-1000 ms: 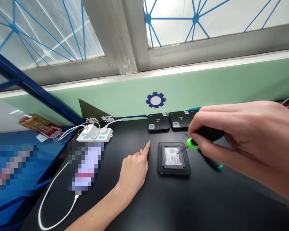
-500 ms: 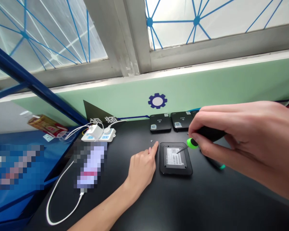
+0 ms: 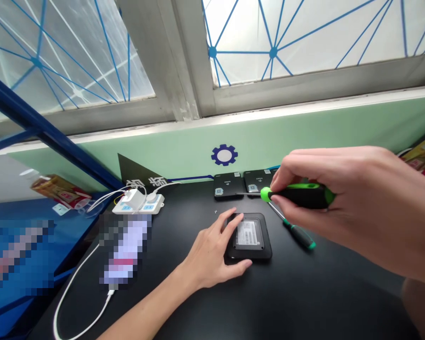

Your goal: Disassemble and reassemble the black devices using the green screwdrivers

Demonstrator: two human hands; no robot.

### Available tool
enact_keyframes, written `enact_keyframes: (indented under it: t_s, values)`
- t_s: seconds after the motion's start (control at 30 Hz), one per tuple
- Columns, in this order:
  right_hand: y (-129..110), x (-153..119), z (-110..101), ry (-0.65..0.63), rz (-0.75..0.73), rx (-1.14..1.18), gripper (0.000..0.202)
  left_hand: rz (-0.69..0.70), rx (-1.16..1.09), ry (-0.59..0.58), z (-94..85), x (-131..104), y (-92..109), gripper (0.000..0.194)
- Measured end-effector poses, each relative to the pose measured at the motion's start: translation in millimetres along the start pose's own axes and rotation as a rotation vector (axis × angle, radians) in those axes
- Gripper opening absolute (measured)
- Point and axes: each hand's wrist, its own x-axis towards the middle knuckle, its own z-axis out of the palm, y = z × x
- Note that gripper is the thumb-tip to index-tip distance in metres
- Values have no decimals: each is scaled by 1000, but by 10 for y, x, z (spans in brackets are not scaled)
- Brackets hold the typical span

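Observation:
A black square device [image 3: 265,236] with a white label lies on the black table [image 3: 205,311]. My left hand [image 3: 216,250] reaches over its left side with fingers spread, touching its edge. My right hand [image 3: 315,203] grips a green and black screwdriver [image 3: 297,195] between thumb and fingers, its thin shaft pointing left above the table behind the device. A second screwdriver [image 3: 301,236], black and green, lies to the right of the device. Some tiny screws [image 3: 216,212] rest on the table beyond my left hand.
Two similar black devices [image 3: 228,186] stand in a row by the green wall. On the left are a white power strip [image 3: 138,202], a blurred phone [image 3: 125,250] with a white cable [image 3: 58,302], and a blue rack [image 3: 56,137].
My left hand has opened and moved onto the device's left edge. My right hand has lifted the screwdriver off the label, its shaft now level. The view has shifted slightly, showing the second screwdriver.

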Motion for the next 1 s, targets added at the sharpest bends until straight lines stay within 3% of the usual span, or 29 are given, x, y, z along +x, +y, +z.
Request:
enact_keyframes:
  t_s: [0.1, 0.2, 0.33, 0.47, 0.53, 0.63, 0.67, 0.73, 1.0]
  values:
    - [7, -53, -19, -80, 55, 2, 11, -26, 5, -43, 19, 12, -2, 114]
    - [-10, -85, -42, -112, 113, -24, 7, -45, 3, -43, 19, 15, -5, 113]
    - [-32, -68, -67, -81, 88, 50, 6, -35, -19, -20, 39, 9, -46, 110]
    - [-10, -44, -75, -26, 113, 65, 17, 15, -79, 59, 66, -10, -79, 106]
    - [26, -38, -70, 3, 135, 56, 23, 28, -154, 158, 60, -19, -69, 86]
    - [142, -59, -34, -5, 134, 97, 32, 1, -257, 404, 24, -20, -49, 32]
    - [202, -87, -4, -31, 136, 125, 34, 1, -273, 483, 10, -17, -52, 24]
    - [351, -194, 98, -127, 170, 186, 36, 35, -283, 574, -13, -11, -83, 31]
    - [1001, -1122, 762, -355, 447, 250, 50, 232, -344, 516, 43, -41, -237, 26]
